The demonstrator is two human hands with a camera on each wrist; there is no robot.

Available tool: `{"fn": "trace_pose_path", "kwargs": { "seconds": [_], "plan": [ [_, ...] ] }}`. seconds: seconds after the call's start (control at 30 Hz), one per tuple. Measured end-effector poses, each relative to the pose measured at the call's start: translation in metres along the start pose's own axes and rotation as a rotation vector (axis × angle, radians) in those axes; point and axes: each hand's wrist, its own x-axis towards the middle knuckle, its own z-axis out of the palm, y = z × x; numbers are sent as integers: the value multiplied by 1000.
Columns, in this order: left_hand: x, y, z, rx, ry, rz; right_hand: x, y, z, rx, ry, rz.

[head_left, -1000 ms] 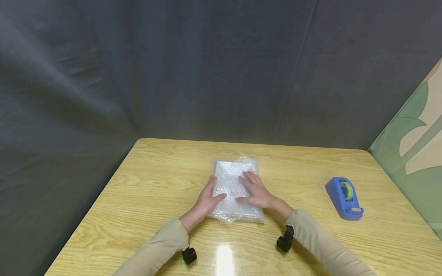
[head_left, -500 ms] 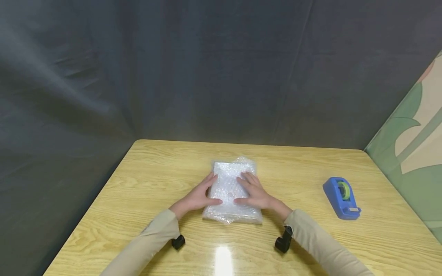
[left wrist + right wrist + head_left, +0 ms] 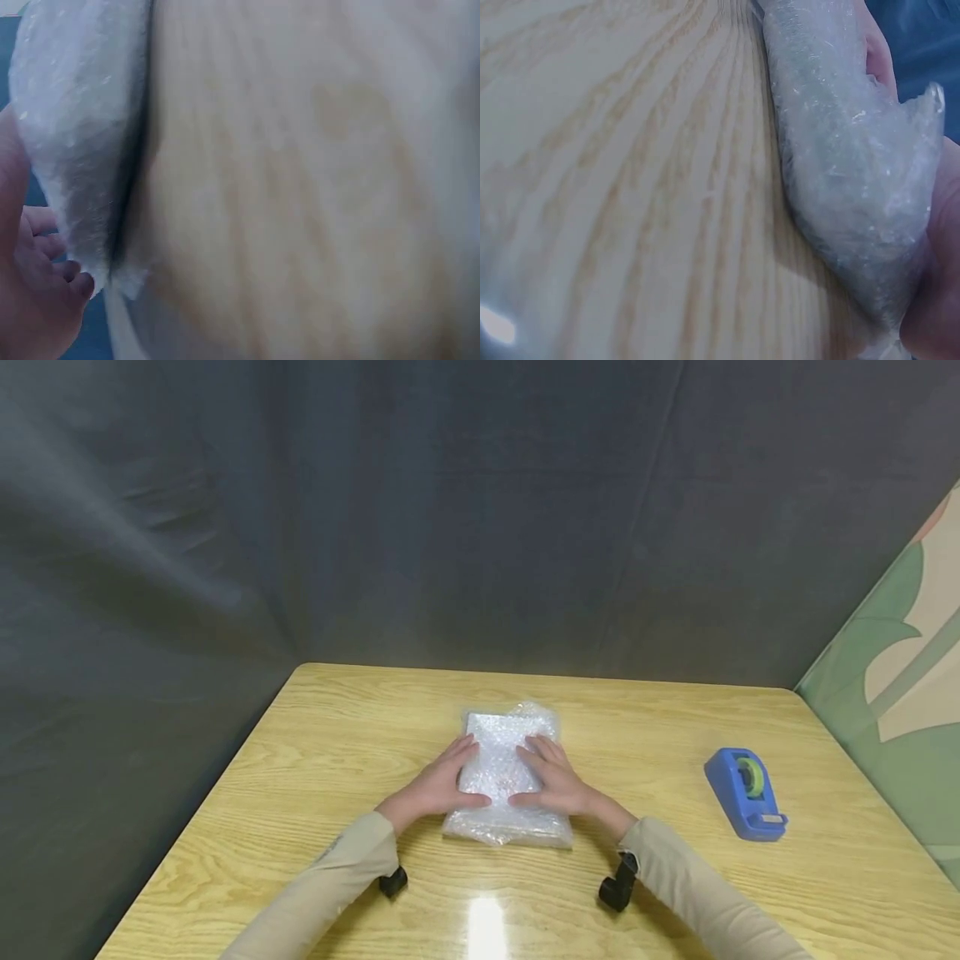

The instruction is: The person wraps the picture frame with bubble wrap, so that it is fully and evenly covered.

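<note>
A flat rectangular item wrapped in clear bubble wrap lies on the wooden table in front of me. My left hand rests on its left side, thumb spread toward the middle and fingertips over the left edge. From the other side my right hand lies on the wrap with fingers spread. The thumbs point at each other across a small gap. In the left wrist view, the wrap bulges beside the left hand's fingers. A loose flap of bubble wrap sticks up near the right hand in its wrist view.
A blue tape dispenser with a greenish roll stands on the right of the wooden table. Dark cloth hangs behind and to the left. A patterned panel borders the right side.
My left hand has shifted slightly outward and turned, its fingers coming onto the wrap's left edge. The right hand stays almost in place on the wrapped item.
</note>
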Motion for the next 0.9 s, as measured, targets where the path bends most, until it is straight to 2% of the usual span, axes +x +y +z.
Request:
{"fn": "trace_pose_path", "kwargs": {
  "seconds": [0.17, 0.33, 0.63, 0.9],
  "plan": [
    [5, 1, -6, 89, 38, 68, -1, 0, -1, 4, 2, -3],
    [9, 1, -4, 152, -12, 128, -2, 0, -2, 0, 13, -7],
    [13, -2, 2, 165, -70, 131, -1, 1, -1, 7, 22, -10],
    [16, 0, 2, 289, -105, 113, 0, 1, 1, 18, 33, -25]
  ]
}}
